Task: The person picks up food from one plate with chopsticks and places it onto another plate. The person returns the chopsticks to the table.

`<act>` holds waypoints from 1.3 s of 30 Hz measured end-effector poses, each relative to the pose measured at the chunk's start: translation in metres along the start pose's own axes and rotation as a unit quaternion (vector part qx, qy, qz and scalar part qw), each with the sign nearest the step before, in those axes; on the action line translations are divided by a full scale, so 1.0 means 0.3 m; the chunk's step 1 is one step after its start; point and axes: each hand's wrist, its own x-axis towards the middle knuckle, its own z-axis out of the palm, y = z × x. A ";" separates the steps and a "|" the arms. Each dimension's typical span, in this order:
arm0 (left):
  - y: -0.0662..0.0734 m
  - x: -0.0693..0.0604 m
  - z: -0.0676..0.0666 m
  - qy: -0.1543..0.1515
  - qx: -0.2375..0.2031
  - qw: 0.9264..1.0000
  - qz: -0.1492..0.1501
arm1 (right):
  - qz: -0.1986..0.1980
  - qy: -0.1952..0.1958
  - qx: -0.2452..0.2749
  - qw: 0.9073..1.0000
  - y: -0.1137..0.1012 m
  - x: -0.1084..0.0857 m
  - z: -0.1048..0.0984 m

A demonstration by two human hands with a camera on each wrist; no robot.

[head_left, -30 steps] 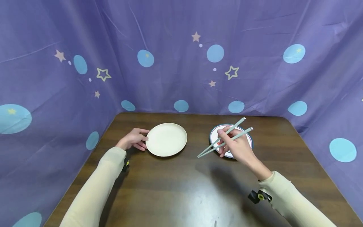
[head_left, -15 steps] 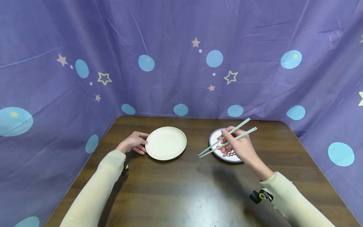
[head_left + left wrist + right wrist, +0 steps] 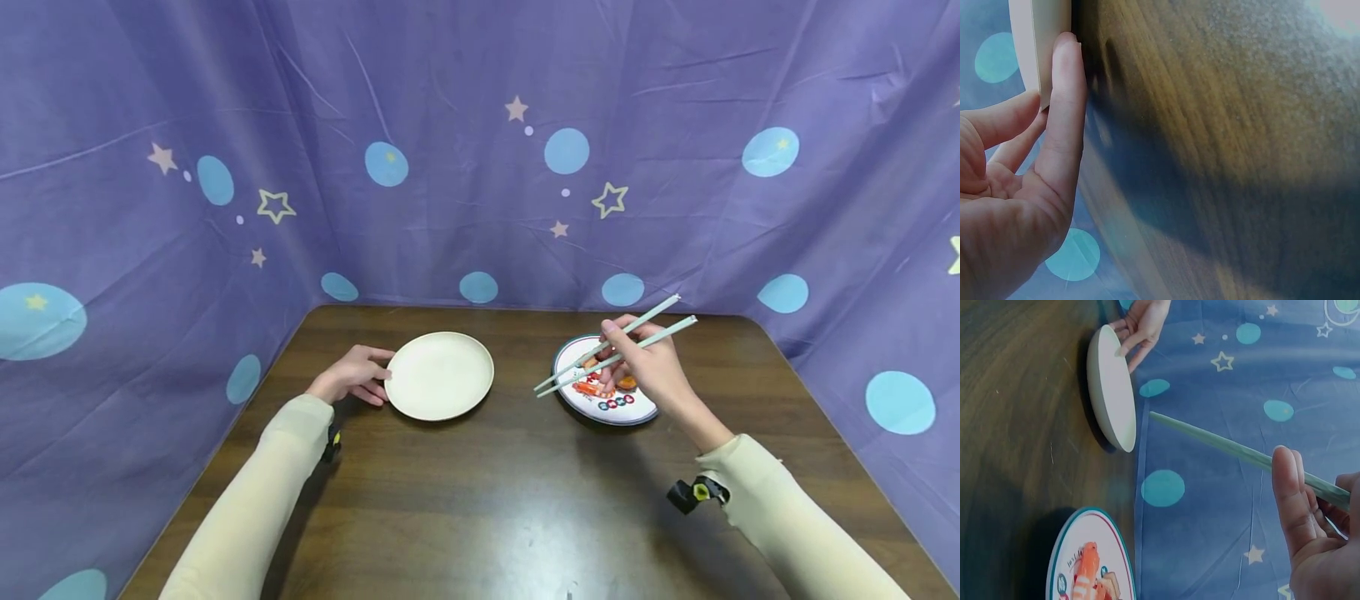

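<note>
A cream plate [image 3: 439, 377] lies on the table, left of centre in the head view. At its left edge my left hand [image 3: 356, 375] pinches the rim, with thumb on top and fingers along the underside in the left wrist view. My right hand [image 3: 643, 360] holds a pair of pale green chopsticks [image 3: 651, 313], their tips close together with nothing seen between them. Below that hand sits a white plate [image 3: 572, 360] with a dark blue-green rim, partly hidden. On it show an orange-and-white shrimp [image 3: 1087, 565] and a tan piece [image 3: 1110, 584].
The brown wooden table [image 3: 450, 517] ends at a purple curtain [image 3: 480, 225] with stars and blue ovals, which hangs behind it and at both sides. Bare tabletop separates the two plates.
My right hand has moved right and slightly away with the chopsticks, uncovering more of the patterned plate and its food. My left hand stays at the cream plate's rim.
</note>
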 end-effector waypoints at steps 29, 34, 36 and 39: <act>0.000 0.001 -0.001 -0.001 0.000 1.000 -0.006 | 0.020 -0.005 0.135 0.991 0.024 0.146 -0.229; 0.003 -0.004 0.002 -0.003 0.001 1.000 -0.006 | 0.029 -0.009 0.139 0.990 0.035 0.157 -0.266; 0.004 -0.005 0.003 -0.004 0.001 1.000 -0.004 | 0.035 -0.007 0.140 0.989 0.035 0.161 -0.278; 0.004 -0.002 0.003 -0.003 0.000 1.000 -0.004 | 0.038 -0.004 0.140 0.989 0.036 0.167 -0.291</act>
